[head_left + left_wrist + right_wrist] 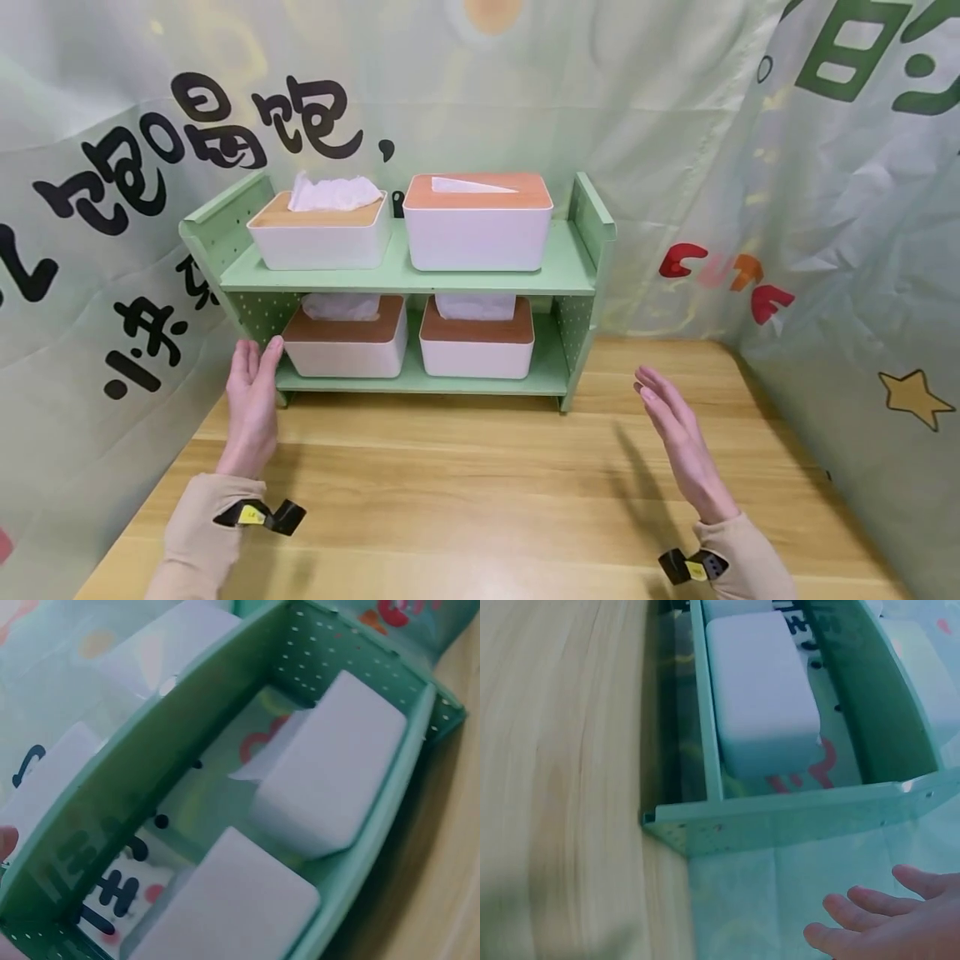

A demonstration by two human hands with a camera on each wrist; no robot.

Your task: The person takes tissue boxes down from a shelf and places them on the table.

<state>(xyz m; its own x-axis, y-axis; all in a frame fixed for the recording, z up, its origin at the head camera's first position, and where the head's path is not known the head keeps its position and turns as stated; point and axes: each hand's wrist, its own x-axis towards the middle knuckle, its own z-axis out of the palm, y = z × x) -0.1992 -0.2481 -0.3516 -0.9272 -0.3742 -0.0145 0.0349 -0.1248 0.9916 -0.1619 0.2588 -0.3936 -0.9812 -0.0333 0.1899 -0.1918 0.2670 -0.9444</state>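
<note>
A green two-tier shelf [420, 385] stands at the back of the wooden table. On its top tier sit a white tissue box with a light wooden lid [322, 246] and a larger one with a reddish-brown lid [480, 240]. Two more boxes, a left one [345, 358] and a right one [477, 357], are on the lower tier. My left hand [252, 408], fingers straight, is beside the shelf's lower left side; whether it touches is unclear. My right hand [684, 442] hangs in the air right of the shelf, fingers extended, holding nothing; the right wrist view shows its fingers [855, 911].
The wooden table [450, 500] spreads in front of the shelf. A pale printed cloth [660, 167] with dark characters hangs behind the shelf and along both sides. Shadows of the arms fall on the tabletop.
</note>
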